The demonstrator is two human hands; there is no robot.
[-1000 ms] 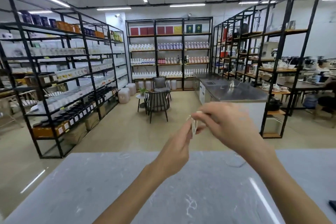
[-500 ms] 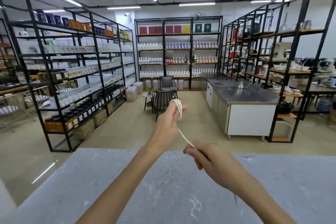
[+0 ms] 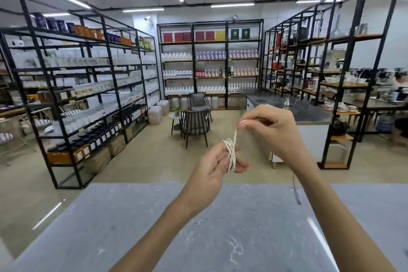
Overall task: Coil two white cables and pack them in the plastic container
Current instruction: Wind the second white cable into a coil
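Hands, left (image 3: 217, 166) and right (image 3: 271, 130), pinch white cable (image 3: 230, 153) above grey marble counter (image 3: 154, 227), shelving (image 3: 88, 86) behind.

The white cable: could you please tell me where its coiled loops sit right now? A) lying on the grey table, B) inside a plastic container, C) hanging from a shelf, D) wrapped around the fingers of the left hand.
D: the white cable loops around the left hand fingers, while the right hand pinches the strand rising from it.

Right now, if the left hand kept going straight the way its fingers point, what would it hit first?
Probably nothing soon: the left hand, wrapped in the thin white cable, points up and right towards the right hand. That is the nearest thing in line, though depth is unclear.
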